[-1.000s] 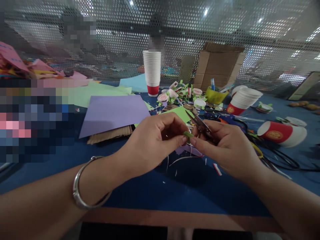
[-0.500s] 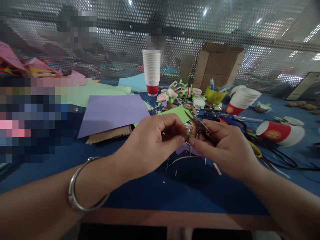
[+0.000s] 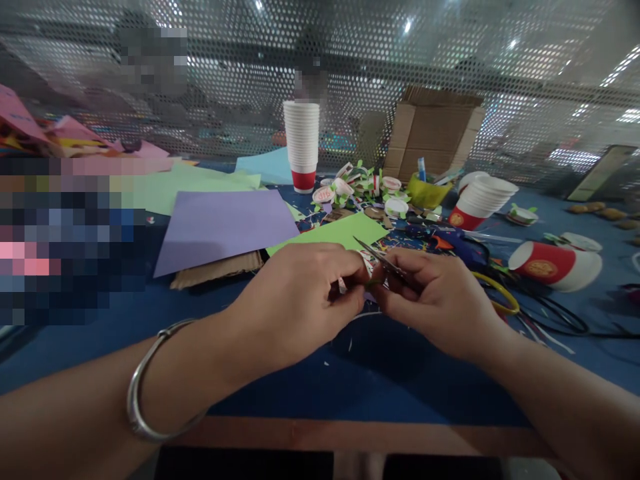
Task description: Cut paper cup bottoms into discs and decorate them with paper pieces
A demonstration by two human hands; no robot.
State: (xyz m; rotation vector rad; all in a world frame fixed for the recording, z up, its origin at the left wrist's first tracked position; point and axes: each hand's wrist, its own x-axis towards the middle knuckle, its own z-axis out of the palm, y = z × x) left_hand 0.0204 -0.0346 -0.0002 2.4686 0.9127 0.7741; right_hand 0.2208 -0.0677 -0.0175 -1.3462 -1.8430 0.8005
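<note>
My left hand, a silver bangle on its wrist, pinches a small green paper scrap between thumb and forefinger. My right hand is closed around small metal scissors, whose blades point up and left past the scrap. The two hands meet fingertip to fingertip above the blue table. The scrap is mostly hidden by the fingers.
Purple paper on cardboard and green sheets lie behind my hands. A tall cup stack, a tipped stack and a lying red cup stand further back and right. Cut paper bits, cables and a cardboard box crowd the far side.
Both hands have dropped slightly toward me and drawn closer together. The green scrap shows less between the fingers than before, and the scissor blades have lowered with the right hand.
</note>
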